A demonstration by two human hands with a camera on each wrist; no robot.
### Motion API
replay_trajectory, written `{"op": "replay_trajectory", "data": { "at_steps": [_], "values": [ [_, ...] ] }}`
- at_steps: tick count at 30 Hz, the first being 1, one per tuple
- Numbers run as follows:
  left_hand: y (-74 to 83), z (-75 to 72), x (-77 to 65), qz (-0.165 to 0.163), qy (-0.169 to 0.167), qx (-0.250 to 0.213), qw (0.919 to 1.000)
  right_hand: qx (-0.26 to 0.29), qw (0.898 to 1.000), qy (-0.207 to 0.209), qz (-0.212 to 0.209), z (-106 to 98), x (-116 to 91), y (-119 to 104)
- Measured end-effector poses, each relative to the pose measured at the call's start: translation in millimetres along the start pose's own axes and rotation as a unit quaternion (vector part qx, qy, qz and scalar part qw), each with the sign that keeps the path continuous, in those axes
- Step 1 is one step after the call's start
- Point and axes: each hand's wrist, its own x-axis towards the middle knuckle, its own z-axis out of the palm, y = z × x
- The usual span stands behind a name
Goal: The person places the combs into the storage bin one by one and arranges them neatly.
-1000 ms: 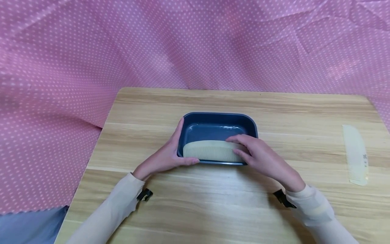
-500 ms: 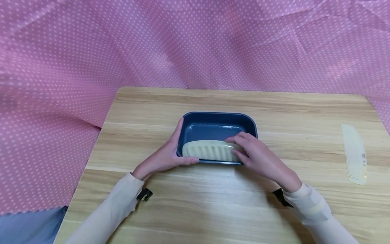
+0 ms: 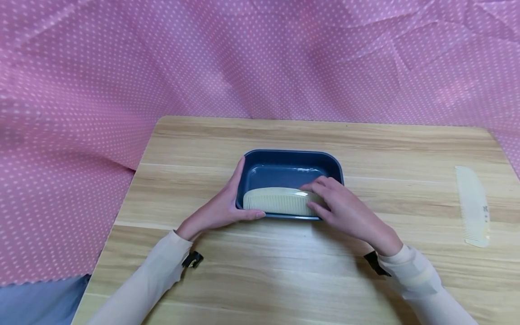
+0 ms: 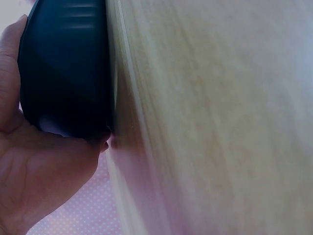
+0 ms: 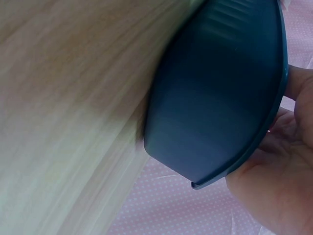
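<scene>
A dark blue rectangular plastic box [image 3: 280, 174] sits open-topped in the middle of the table. Its front left corner is held by my left hand [image 3: 221, 203], thumb along the front wall and fingers along the left side. In the left wrist view that hand [image 4: 44, 171] cups the box's outer wall [image 4: 66, 73]. A pale cream comb [image 3: 276, 201] lies lengthwise inside, along the front wall, teeth toward me. My right hand [image 3: 343, 203] reaches over the box's right side and pinches the comb's right end, which the fingers partly hide.
A second pale comb [image 3: 473, 207] lies on the right part of the wooden table [image 3: 260, 280], teeth facing left. Behind the table hangs a pink polka-dot cloth [image 3: 260, 58]. Black straps [image 3: 192, 259] are on both wrists.
My right hand has shifted slightly left along the comb, its thumb now further over the teeth. The left hand and box have stayed put.
</scene>
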Motion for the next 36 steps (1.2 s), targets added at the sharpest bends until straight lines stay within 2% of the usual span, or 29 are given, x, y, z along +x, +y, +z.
{"op": "replay_trajectory", "data": {
  "at_steps": [6,14,23,29,36],
  "values": [
    [0.7,0.4,-0.3,0.000,0.001,-0.001,1.0000,-0.002,1.000,-0.002,0.000,0.0,0.7,0.7],
    [2.6,0.7,-3.4,-0.011,0.002,0.002,0.9999,0.101,0.994,0.006,0.033,-5.2,-0.6,3.2],
    [2.4,0.0,0.2,0.005,0.001,-0.002,1.0000,0.152,0.988,0.013,0.037,-10.6,-1.3,7.5],
    [2.5,0.9,-1.2,-0.002,0.001,-0.001,1.0000,0.197,0.979,0.006,0.044,-14.9,-2.4,11.3],
    [2.1,0.7,1.1,-0.008,0.002,-0.001,1.0000,0.236,0.971,0.028,0.038,-18.9,-5.8,15.6]
  ]
}}
